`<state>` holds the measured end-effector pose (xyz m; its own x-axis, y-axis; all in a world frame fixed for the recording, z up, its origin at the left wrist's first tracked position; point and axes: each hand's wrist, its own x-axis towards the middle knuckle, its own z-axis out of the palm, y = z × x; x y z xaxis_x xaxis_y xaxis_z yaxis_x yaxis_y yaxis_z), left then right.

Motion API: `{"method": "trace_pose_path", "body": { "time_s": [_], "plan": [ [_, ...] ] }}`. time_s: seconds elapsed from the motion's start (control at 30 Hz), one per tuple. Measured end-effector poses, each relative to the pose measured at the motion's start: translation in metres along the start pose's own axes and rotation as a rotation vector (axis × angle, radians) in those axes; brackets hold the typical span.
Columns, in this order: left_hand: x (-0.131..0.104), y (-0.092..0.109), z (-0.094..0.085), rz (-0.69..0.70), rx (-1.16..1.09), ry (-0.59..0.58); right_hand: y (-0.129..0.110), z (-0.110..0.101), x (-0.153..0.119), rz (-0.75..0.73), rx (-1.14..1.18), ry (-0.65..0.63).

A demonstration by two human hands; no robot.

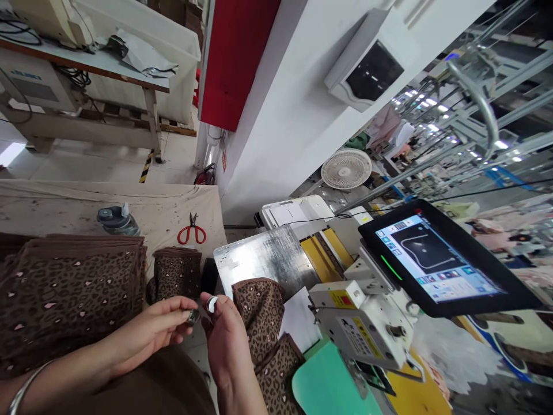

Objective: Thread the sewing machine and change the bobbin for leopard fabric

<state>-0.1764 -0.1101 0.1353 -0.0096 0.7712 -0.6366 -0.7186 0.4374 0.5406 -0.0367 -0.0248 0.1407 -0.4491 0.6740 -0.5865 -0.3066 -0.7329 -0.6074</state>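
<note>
My left hand [158, 328] is closed, thumb and fingertips pinching a small dark shiny piece [193, 316] that looks like a bobbin case. Facing it, my right hand [227, 340] grips a small round bobbin [211, 304], white with a metallic edge. The two pieces are close together but apart. Just right of my right hand, brown leopard-print fabric [261, 311] lies against the sewing machine's metal plate [263, 259]. The machine head [358, 323] stands further right, with a green plate [332, 380] below it.
A cloth-covered table at the left bears stacked leopard-print pieces [82, 288], a smaller pile [177, 274], red-handled scissors [192, 230] and a water bottle [118, 220]. A lit control screen [423, 248] juts out at the right. A white pillar [276, 115] rises behind.
</note>
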Motion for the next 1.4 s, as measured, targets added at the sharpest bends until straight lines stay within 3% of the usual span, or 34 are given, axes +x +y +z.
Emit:
{"method": "trace_pose_path", "body": {
  "time_s": [0.17, 0.27, 0.47, 0.6, 0.8, 0.93, 1.07, 1.23, 1.4],
  "plan": [
    [0.002, 0.008, 0.026, 0.060, -0.023, -0.083, 0.011, -0.009, -0.005, -0.110, -0.193, 0.010],
    [0.000, 0.008, 0.028, 0.101, 0.102, -0.070, 0.013, -0.013, -0.005, -0.220, -0.374, 0.007],
    [0.002, 0.013, 0.023, 0.239, 0.492, -0.175, 0.007, -0.010, -0.015, -0.362, -0.638, -0.013],
    [0.002, 0.016, 0.017, 0.348, 0.816, -0.047, -0.009, -0.008, -0.023, -0.562, -1.012, -0.194],
    [-0.005, 0.021, 0.010, 0.403, 1.071, 0.016, -0.025, 0.000, -0.021, -0.645, -1.324, -0.394],
    [-0.005, 0.023, 0.010, 0.364, 0.918, -0.072, -0.024, 0.004, -0.021, -0.621, -1.241, -0.437],
    [-0.004, 0.028, 0.008, 0.204, 0.543, -0.145, -0.020, -0.005, -0.016, -0.602, -0.992, -0.255],
    [-0.015, 0.034, 0.003, 0.033, 0.201, -0.127, -0.015, -0.012, -0.002, -0.412, -0.791, -0.116],
    [-0.019, 0.025, -0.005, 0.049, 0.219, -0.159, -0.013, 0.015, 0.004, -0.344, -0.701, -0.185]
  ]
}}
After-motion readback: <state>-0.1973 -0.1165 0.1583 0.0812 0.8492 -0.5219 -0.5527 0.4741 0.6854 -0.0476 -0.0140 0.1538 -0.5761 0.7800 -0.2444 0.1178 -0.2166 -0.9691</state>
